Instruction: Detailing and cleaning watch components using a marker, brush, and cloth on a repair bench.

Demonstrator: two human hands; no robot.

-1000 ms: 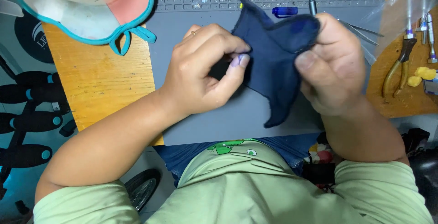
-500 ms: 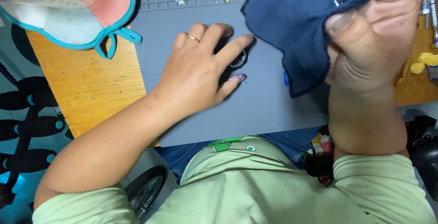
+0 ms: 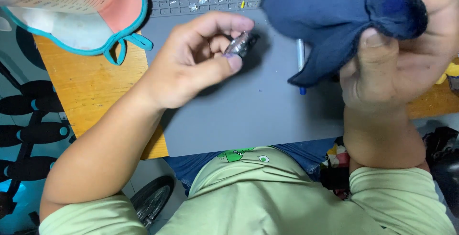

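Small shiny part (image 3: 241,43) above grey mat (image 3: 258,115), wooden bench (image 3: 91,89).

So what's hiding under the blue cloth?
Below the dark blue cloth, held in the right hand, a blue-tipped pen pokes out on the grey mat. The pen's top end and the mat behind are covered.

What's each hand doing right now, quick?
Left hand: closed, pinching a small shiny dark object between thumb and fingers above the grey mat.
Right hand: closed, gripping a dark blue cloth, lifted off the mat.
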